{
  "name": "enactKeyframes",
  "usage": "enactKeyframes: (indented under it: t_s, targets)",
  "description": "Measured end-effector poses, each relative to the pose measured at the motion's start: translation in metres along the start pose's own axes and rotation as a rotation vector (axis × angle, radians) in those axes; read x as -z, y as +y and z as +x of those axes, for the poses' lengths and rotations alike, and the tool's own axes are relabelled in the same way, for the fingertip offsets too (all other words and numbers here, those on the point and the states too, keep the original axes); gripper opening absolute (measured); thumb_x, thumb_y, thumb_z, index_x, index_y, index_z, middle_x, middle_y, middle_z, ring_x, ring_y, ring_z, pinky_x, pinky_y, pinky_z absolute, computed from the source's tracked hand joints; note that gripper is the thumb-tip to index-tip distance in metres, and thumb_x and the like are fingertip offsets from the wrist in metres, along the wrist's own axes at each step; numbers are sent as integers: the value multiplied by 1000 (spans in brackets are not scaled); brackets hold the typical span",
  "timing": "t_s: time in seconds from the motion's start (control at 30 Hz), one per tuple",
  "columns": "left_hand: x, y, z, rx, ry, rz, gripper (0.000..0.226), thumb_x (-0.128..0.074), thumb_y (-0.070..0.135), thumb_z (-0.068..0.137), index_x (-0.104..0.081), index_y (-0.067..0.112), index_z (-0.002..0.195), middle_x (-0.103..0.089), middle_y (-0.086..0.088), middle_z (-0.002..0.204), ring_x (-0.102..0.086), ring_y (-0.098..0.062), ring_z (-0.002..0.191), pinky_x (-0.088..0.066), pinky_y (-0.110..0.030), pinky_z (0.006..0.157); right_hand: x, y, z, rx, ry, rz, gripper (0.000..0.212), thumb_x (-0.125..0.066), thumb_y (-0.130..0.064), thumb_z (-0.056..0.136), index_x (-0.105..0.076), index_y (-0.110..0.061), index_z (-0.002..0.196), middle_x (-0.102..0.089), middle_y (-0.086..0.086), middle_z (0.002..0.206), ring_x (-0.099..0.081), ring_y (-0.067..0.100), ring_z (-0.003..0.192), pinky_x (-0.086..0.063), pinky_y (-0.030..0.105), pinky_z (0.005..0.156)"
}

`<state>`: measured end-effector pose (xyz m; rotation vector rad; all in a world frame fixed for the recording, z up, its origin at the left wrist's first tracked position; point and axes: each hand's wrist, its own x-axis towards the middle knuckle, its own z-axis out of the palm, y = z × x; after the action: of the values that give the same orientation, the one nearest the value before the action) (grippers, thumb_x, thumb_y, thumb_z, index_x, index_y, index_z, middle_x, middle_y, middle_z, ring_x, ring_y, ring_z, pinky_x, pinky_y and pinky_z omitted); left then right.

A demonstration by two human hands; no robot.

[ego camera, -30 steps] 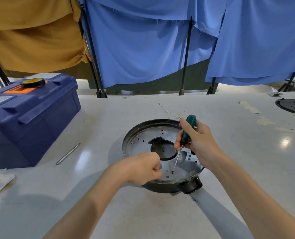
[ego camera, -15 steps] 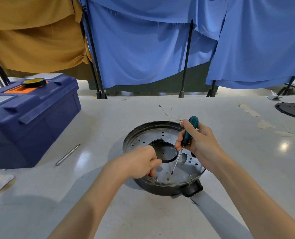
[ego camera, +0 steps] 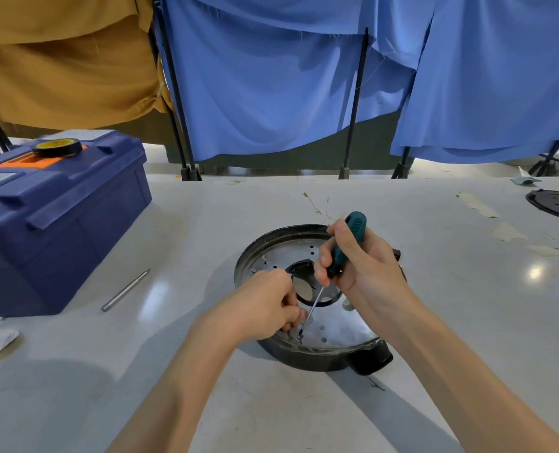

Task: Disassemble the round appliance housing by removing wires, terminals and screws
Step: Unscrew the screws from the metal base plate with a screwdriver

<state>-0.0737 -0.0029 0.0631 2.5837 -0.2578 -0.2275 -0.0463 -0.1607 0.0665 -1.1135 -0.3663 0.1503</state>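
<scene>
Two hands close: right hand (ego camera: 369, 273) grips screwdriver (ego camera: 345, 250), shaft slanting down-left onto screw (ego camera: 300, 337) at housing (ego camera: 258, 248) near rim; left hand (ego camera: 265, 302) curled beside tip, hold unclear.

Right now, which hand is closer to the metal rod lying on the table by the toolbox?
Left. The left hand sits at the housing's left rim, the side facing the metal rod; the right hand grips the screwdriver over the housing, farther to the right.
</scene>
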Motion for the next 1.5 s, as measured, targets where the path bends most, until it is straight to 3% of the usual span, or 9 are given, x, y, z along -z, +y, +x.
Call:
enactKeyframes:
  t_s: [0.17,0.43,0.8,1.13,1.2,1.27,1.3,1.43,1.5]
  targets:
    - [0,0,0,26,-4,-12,24,-63,25,91,-70,15,71,-64,7,60,-56,3,51,-38,-5,46,1,-2,1,22,-31,-57,28,-55,-33,87,-46,-9,100,-53,4,62,-53,21,52,-48,29,53]
    - [1,2,-1,27,-16,-8,28,-60,28,93,-72,6,82,-72,-4,75,-68,-14,72,-57,-30,74,-9,-4,-3,75,-178,-178,37,-55,-36,89,-46,-3,106,-55,5,64,-54,21,55,-52,28,57]
    - [2,2,-1,31,-14,-21,26,-61,29,92,-71,8,81,-66,5,67,-61,-5,61,-49,-13,57,-11,-4,-4,109,-209,-187,36,-54,-35,91,-47,-2,105,-55,5,65,-55,21,55,-50,27,55]
    - [2,1,-1,23,-29,-5,27,-60,27,93,-67,7,77,-60,5,62,-54,-3,53,-46,-18,56,-10,-2,-7,83,-274,-224,27,-55,-31,93,-48,-8,106,-55,8,66,-53,26,54,-50,32,54]
    - [5,1,-3,4,-55,-82,20,-62,20,91,-64,12,73,-67,2,71,-61,0,62,-50,-15,64,-11,-4,-9,120,-311,-299,21,-52,-28,96,-46,-15,111,-56,9,68,-55,28,54,-52,39,55]
    - [10,0,-7,-23,-104,-212,4,-64,10,88,-67,13,86,-73,-4,91,-67,-8,82,-53,-21,79,-11,-7,-11,166,-334,-407,19,-48,-25,98,-40,-22,115,-59,12,71,-59,30,58,-53,50,57]
    - [14,-2,-9,-42,-145,-291,12,-64,5,87,-68,11,96,-73,-4,97,-68,-10,86,-53,-19,79,-12,-9,-12,189,-337,-464,19,-47,-25,99,-39,-22,116,-60,14,75,-62,31,63,-54,52,61]
    - [24,-5,-17,-166,-257,-581,30,-71,6,82,-67,13,111,-73,0,104,-68,-13,98,-52,-20,87,-12,-16,-10,315,-289,-742,22,-56,-29,93,-51,-36,114,-58,2,105,-59,20,93,-53,38,83]
    - [21,-2,-20,-222,-255,-707,36,-71,18,83,-64,13,117,-72,-2,110,-67,-19,105,-48,-24,97,-13,-21,-8,324,-266,-752,36,-61,-27,88,-55,-40,121,-60,-6,103,-58,14,93,-52,32,85]
